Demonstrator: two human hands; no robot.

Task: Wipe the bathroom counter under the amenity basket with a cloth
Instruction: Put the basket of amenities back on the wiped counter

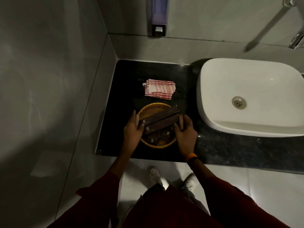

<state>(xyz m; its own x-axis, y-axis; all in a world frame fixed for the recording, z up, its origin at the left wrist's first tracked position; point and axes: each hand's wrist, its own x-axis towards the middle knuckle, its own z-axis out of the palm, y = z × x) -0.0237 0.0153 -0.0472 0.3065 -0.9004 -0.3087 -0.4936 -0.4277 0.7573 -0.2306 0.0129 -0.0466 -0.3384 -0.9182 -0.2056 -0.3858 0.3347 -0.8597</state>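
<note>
A round wicker amenity basket (152, 108) sits on the dark stone counter (125, 89) near its front edge. Long brown boxes (162, 120) lie across the basket and smaller brown boxes (153, 139) rest inside. My left hand (131, 134) grips the basket's left side. On the opposite rim, my right hand (185, 132) holds the right side. Behind the basket a folded red-and-white striped cloth (159, 89) lies flat on the counter, apart from both hands.
A white vessel sink (251, 96) stands to the right, with a chrome tap (271, 25) above it. A soap dispenser (158, 17) hangs on the back wall. Grey tiled walls close the counter's left and back. My shoes (154, 176) stand on the pale floor.
</note>
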